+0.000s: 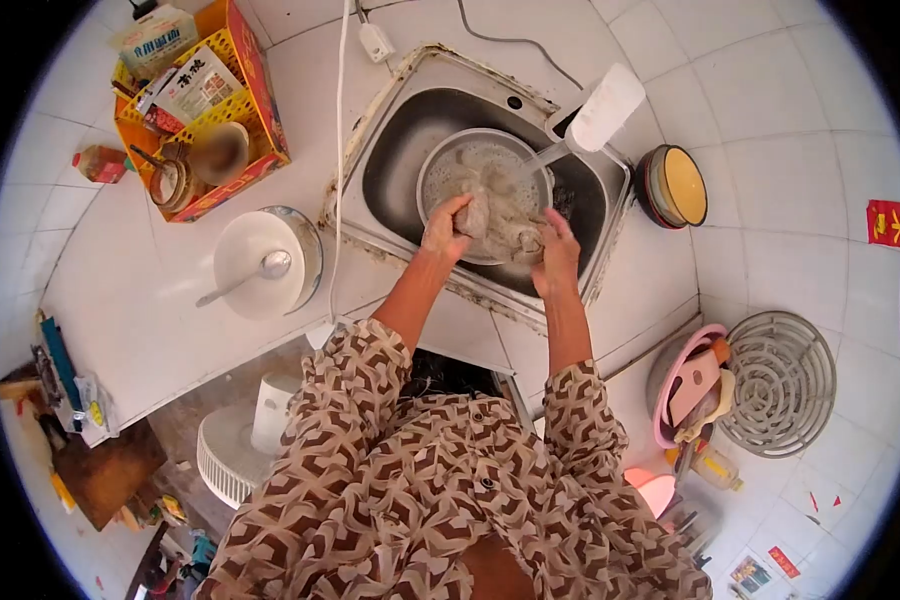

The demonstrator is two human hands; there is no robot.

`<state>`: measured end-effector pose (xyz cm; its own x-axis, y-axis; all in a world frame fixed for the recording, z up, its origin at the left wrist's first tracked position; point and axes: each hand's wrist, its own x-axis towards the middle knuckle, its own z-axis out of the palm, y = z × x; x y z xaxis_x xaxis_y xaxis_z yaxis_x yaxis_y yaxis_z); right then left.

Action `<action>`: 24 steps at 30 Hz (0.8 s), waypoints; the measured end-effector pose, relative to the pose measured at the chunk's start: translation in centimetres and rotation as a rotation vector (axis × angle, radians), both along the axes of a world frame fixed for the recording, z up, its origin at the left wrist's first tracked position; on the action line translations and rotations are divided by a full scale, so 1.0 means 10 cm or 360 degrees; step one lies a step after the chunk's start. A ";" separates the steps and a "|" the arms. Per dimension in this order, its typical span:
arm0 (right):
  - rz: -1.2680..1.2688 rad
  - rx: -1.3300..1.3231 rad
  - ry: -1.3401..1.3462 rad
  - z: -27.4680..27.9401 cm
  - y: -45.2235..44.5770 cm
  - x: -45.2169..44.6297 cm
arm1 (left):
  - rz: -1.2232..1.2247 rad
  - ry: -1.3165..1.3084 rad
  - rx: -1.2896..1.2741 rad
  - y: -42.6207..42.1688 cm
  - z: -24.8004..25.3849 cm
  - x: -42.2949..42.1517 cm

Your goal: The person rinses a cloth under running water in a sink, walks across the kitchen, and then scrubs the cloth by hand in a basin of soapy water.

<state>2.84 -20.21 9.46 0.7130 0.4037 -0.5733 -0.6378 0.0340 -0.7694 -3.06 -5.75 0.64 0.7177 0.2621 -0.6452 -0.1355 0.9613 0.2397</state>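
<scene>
A wet greyish-beige cloth [505, 225] is bunched up over a round metal basin [425, 180] of cloudy, sudsy water in the sink [385, 165]. My left hand [444, 230] grips the cloth's left side, thumb and fingers closed on it. On the right, my right hand [558, 252] has its fingers curled on the other end of the same cloth. From the white-headed tap [608, 108], a stream of water seems to run into the basin near the cloth; its exact landing spot is hard to make out.
Left of the sink, a white bowl [232, 245] holds a spoon [273, 265]. Behind it stands a yellow-orange basket [255, 90] with packets and jars. Stacked bowls [675, 187] sit right of the sink, a pink basin [663, 400] and round rack [780, 385] lower right. A white cable [339, 190] crosses the counter.
</scene>
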 end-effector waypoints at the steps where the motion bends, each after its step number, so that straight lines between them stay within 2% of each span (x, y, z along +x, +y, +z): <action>1: 0.0079 -0.0173 -0.0238 0.15 0.04 -0.07 | 0.0015 -0.0012 -0.0052 -0.02 0.00 0.00; 2: 0.0159 -0.0345 -0.0483 0.23 0.07 -0.13 | 0.0031 -0.0032 -0.0102 -0.05 0.01 0.02; 3: 0.0325 -0.0632 -0.1188 0.09 0.10 -0.25 | 0.0052 -0.0054 -0.0154 -0.08 0.03 0.04; 5: 0.0397 -0.0595 -0.1829 0.23 0.30 -0.66 | -0.0089 -0.0470 -0.0089 -0.20 0.04 -0.09; 7: 0.0534 -0.0763 -0.1962 0.27 0.38 -0.78 | -0.0171 -0.0738 0.0060 -0.24 -0.12 -0.13; 8: 0.0584 -0.0848 -0.2028 0.29 0.41 -0.79 | -0.0195 -0.0807 0.0166 -0.32 -0.49 -0.10; 9: 0.0378 -0.0798 -0.2018 -0.09 0.44 -0.61 | -0.0219 -0.0879 0.0265 -0.41 -0.83 -0.05; 11: 0.0275 -0.0978 -0.1880 -0.21 0.34 -0.13 | -0.0175 -0.0698 0.0293 -0.57 -0.83 0.01; 13: 0.0036 -0.1037 -0.1620 -0.43 0.26 0.24 | -0.0037 -0.0191 0.0162 -0.73 -0.27 -0.01; 16: 0.0059 -0.0856 -0.1610 -0.34 0.16 0.17 | -0.0058 0.0147 0.0169 -0.72 0.36 0.00; 18: 0.0138 -0.0662 -0.2254 -0.09 0.11 -0.20 | -0.0197 -0.0172 0.0157 -0.50 0.39 -0.05; 20: 0.0374 -0.0582 -0.2141 0.29 0.08 -0.66 | -0.0269 -0.0369 0.0097 -0.44 0.53 -0.08; 22: 0.0434 -0.0619 -0.2085 0.31 0.10 -0.70 | -0.0274 -0.0461 -0.0008 -0.53 0.82 -0.07; 23: 0.0389 -0.0706 -0.2073 0.20 0.12 -0.57 | -0.0382 -0.0332 0.0697 -0.58 0.44 -0.15; 24: 0.0341 -0.0790 -0.2077 0.06 0.16 -0.39 | -0.0478 -0.0204 0.1409 -0.63 -0.21 -0.22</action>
